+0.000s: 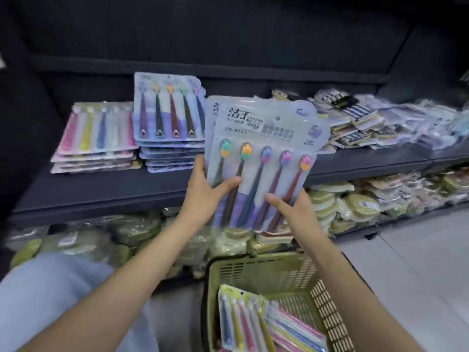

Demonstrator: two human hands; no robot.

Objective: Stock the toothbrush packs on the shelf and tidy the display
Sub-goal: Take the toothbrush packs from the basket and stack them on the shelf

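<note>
I hold a small bundle of toothbrush packs point(264, 158) upright in front of me, at least two cards fanned one behind the other. My left hand point(205, 191) has its grip closed around the lower left edge, thumb flat across the front. My right hand point(291, 209) has its grip closed on the lower right corner, thumb on the front as well. The front card shows five dark-handled brushes with bright multicoloured heads.

Just behind the bundle runs the dark shelf point(101, 191). On it, to the left, lies a stack of matching blue packs point(170, 138), with one card propped on top. Further left sits a stack of pastel brush packs point(96, 143). To the right, a looser, untidy spread of other packaged goods point(368, 128) covers the shelf.

Below my arms is a green basket point(253, 273), with several bright packs point(266, 323) lying inside.

I judge the stocking partly done: two neat stacks are up, this bundle is not yet placed, the basket needs emptying, and tidying remains.
</note>
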